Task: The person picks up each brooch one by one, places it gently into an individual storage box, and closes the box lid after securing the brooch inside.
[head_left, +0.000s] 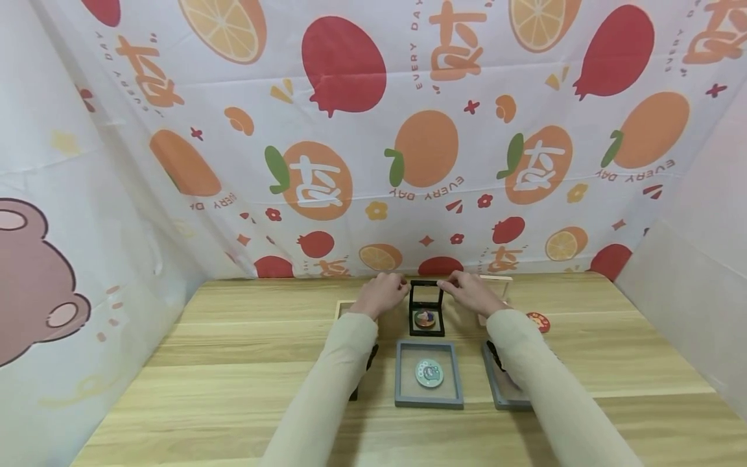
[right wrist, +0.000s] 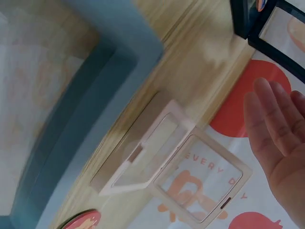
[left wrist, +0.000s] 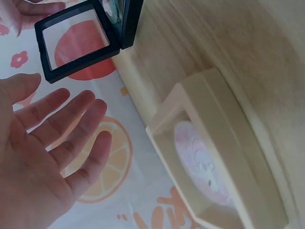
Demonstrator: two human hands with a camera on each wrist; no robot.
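Observation:
A black hinged display case (head_left: 426, 333) stands on the table with its clear-windowed lid (left wrist: 81, 70) raised. In its base lies a round, colourful badge (head_left: 425, 318). My left hand (head_left: 379, 295) is beside the lid's left edge; in the left wrist view its fingers are spread and hold nothing, a small gap from the frame. On the other side, my right hand (head_left: 471, 292) has its fingertips close to the lid's upper right corner. Those fingers extend loosely in the right wrist view; whether they touch the lid I cannot tell.
Left of the case is a cream frame (left wrist: 214, 114) holding a pink badge (left wrist: 202, 162). To the right stand an opened pale pink case (right wrist: 243, 176) and a red badge (head_left: 539, 322). Nearer are a grey frame (head_left: 428, 406) with a mint badge (head_left: 429, 373) and another grey frame (head_left: 496, 389), partly hidden.

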